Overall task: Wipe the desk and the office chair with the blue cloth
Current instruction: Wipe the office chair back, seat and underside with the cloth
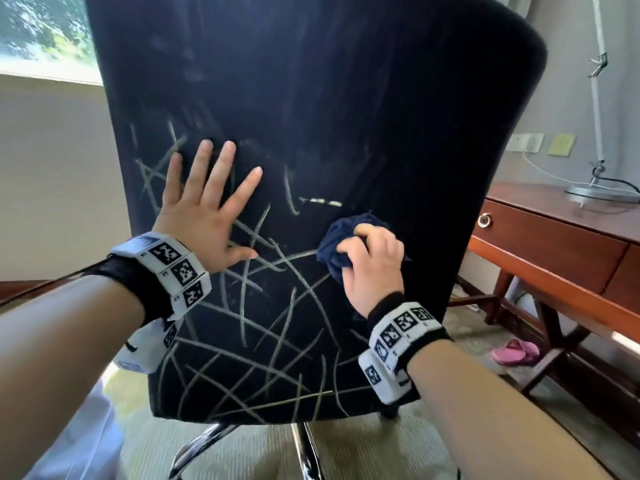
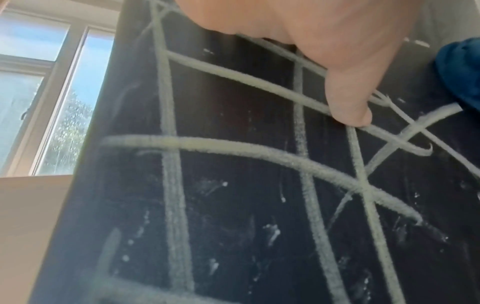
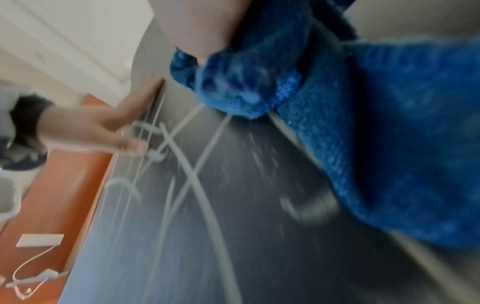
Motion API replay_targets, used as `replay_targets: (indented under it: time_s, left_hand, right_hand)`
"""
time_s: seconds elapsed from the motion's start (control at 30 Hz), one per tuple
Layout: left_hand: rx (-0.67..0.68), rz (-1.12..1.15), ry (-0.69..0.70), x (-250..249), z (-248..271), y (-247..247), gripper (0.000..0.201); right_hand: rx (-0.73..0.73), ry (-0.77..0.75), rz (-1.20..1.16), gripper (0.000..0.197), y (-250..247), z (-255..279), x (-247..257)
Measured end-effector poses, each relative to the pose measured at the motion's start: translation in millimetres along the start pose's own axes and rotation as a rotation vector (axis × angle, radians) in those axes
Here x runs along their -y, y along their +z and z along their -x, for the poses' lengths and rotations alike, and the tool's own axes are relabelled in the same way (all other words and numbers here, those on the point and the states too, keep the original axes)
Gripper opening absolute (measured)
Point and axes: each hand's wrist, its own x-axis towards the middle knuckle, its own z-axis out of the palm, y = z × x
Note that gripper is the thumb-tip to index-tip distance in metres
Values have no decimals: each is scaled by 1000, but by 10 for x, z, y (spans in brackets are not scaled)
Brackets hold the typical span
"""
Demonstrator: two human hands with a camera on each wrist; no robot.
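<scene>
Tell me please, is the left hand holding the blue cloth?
No, the left hand lies flat on the chair back; the right hand grips the blue cloth.

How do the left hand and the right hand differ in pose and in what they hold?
The left hand lies flat with its fingers spread and holds nothing; the right hand is curled round the bunched blue cloth. Both press on the office chair.
</scene>
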Motion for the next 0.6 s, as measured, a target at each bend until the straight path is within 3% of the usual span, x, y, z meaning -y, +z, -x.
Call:
replay_targets:
  time_s: [0.1, 0.2, 0.3, 0.37, 0.5, 0.6]
  left_hand:
    - [51, 17, -2, -20, -14, -11, 125]
    - [137, 46, -26, -36, -23, -60, 126]
    - [206, 48, -25, -39, -49, -108, 125]
    - [221, 69, -23, -33, -68, -107, 125]
    - [215, 129, 6, 14, -52, -153, 135]
    - [251, 111, -16, 7, -53, -160, 134]
  right_hand:
    - [-95, 20, -28, 24, -169, -307, -28]
    - [-323, 201, -27, 24, -358, -899, -91]
    - [-381, 322, 8, 24, -325, -1170, -114]
    - [-342, 243, 58, 26, -156, -966, -63]
    - [-83, -125, 69, 30, 148, -71, 164]
    - [6, -257, 45, 32, 172, 96, 102]
